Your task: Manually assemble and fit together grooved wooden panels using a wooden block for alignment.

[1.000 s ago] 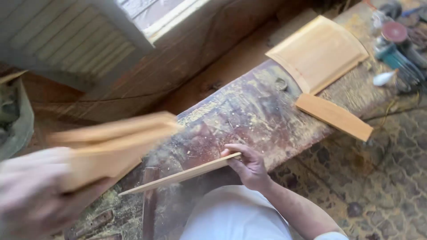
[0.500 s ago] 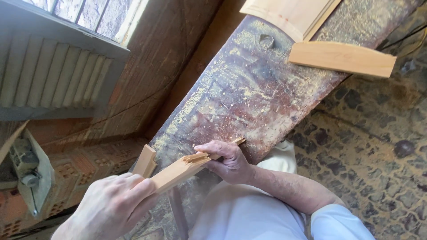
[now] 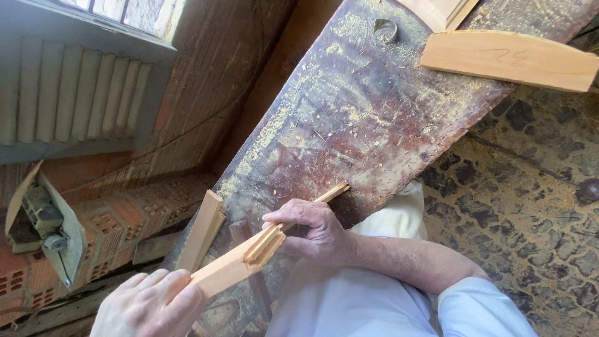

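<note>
While the long wooden piece (image 3: 249,259) runs on a slant from lower left to upper right across the near end of the bench (image 3: 349,118), both hands sit on it, one at each part of its length. The left hand (image 3: 150,306) is closed around the lower, thicker end, low in the view and off the bench edge. The right hand (image 3: 309,231) lies further up the same axis, fingers curled over the top of the piece where its grooved, stepped end narrows to a thin strip (image 3: 331,192) that points up and away toward the middle of the bench. So the piece's long axis passes through both grips, and its thin tip lies just beyond the right hand, which is the nearer of the two to the bench top. A second short wooden block (image 3: 201,229) leans against the bench's left edge, just beside the held piece but apart from both hands. Well away, at the far end, a flat curved board (image 3: 508,59) lies across the bench.
</note>
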